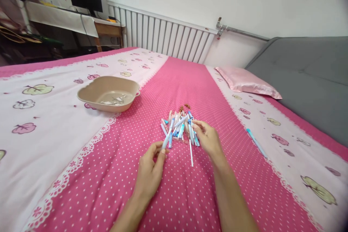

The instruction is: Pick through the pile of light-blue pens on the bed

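We cannot count the heap of pens point(179, 125). They lie crossed over one another in the middle of the pink dotted bedspread point(174, 195), blue, white and pinkish barrels tangled together. The brown bits at the heap's far end are too small for us to name, and the pale scraps inside the beige bowl point(108, 107) are just as hard to read. Both forearms run out of the lower edge of the view.

The left hand point(150, 170) lies just in front of the heap. Its thumb and fingers are pinched together on the near end of a pale blue pen point(168, 138), which slants up and away so that its far end rests among the others. The right hand point(208, 140) sits at the heap's right edge, fingers curled down onto the pens there. Its fingertips are lost among the barrels, so we cannot tell whether they are clamped on one or only touching.

A thin white stick point(191, 154) pokes out of the heap toward us, between the two hands. Well to the right, a lone blue pen point(257, 143) lies on the pale border of the bedspread. The bowl stands to the left of the heap and beyond it, well apart from both hands.
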`<state>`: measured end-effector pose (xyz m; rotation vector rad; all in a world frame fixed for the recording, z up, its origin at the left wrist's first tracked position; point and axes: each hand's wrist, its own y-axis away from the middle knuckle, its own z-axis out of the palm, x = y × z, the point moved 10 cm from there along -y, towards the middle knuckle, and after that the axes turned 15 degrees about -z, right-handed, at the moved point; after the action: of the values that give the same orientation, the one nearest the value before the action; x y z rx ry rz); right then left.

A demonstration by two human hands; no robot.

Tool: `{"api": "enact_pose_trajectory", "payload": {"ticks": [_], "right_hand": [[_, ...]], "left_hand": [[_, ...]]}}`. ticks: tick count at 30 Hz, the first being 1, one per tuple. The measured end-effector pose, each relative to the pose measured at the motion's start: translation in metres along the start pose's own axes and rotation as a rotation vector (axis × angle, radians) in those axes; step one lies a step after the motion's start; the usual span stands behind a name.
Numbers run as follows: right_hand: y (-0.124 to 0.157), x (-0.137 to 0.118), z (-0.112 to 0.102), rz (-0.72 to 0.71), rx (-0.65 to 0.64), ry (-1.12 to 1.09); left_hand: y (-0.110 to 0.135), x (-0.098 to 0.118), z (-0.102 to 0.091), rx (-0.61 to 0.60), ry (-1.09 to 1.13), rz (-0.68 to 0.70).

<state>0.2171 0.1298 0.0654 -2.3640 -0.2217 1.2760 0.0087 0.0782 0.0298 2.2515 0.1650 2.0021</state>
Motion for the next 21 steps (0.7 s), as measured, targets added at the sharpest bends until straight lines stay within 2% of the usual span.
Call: {"api": "enact_pose_trajectory", "payload": {"ticks": [3,6,12,15,17,21], "right_hand": [[0.001,0.033,-0.033,0.103,0.027,0.429],[0.005,0.058,-0.043,0.194,-0.036,0.634],[0.007,0.078,-0.021,0.202,-0.21,0.675],[0.007,0.084,-0.016,0.22,-0.244,0.682],[0.006,0.088,-0.017,0.233,-0.213,0.649],[0.006,0.099,-0.023,0.262,-0.071,0.479]], "left_hand": [[-0.002,-0.003,-0.002,0.013,0.018,-0.015],[-0.003,-0.005,-0.001,0.003,0.003,-0.021],[-0.002,-0.006,-0.002,0.008,-0.015,-0.026],[-0.002,-0.006,-0.002,0.01,-0.023,-0.021],[-0.002,-0.007,-0.002,0.015,-0.032,-0.021],[-0.004,-0.008,-0.001,0.014,-0.05,-0.024]]}}
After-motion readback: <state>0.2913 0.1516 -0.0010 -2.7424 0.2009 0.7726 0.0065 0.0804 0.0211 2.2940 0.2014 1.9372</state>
